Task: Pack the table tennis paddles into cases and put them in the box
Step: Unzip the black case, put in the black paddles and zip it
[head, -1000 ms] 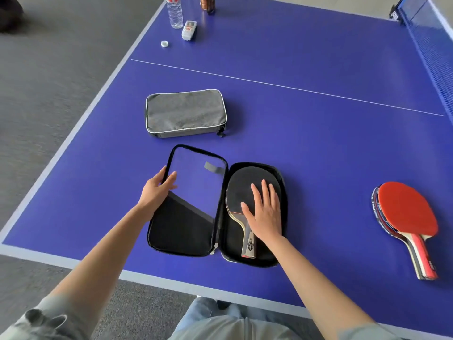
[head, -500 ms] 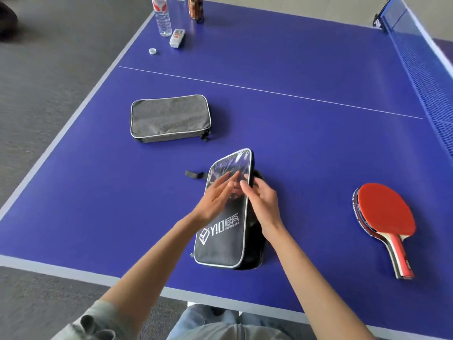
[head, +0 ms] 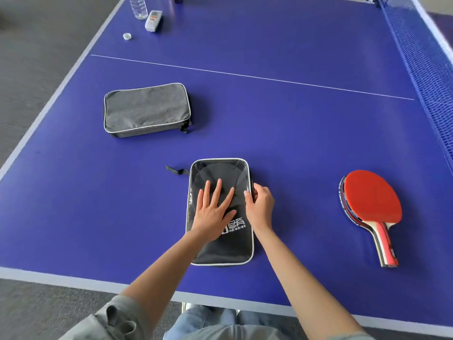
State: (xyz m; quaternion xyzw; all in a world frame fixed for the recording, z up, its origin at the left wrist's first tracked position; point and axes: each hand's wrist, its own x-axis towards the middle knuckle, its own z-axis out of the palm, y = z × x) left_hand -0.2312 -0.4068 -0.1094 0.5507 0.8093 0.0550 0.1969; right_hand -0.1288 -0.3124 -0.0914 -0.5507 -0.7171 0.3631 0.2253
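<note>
A black paddle case (head: 220,249) with a clear window lies folded closed near the table's front edge; a dark paddle shows faintly through the window. My left hand (head: 213,212) presses flat on its lid with straight, spread fingers. My right hand (head: 260,206) has its fingers curled at the case's right edge, pinching it by the zipper line. A grey case (head: 146,109) lies closed at the back left. Stacked red paddles (head: 371,207) lie at the right, handles toward me. No box is in view.
The blue table (head: 294,133) carries a water bottle (head: 138,7), a small white device (head: 153,20) and a bottle cap (head: 127,36) at the far left corner. The net (head: 426,65) runs along the right side. The table's front edge is just beyond my lap.
The black case lay open with the paddle inside; its left flap has been folded over and now lies closed. My left hand moved onto the lid, my right hand to its right edge.
</note>
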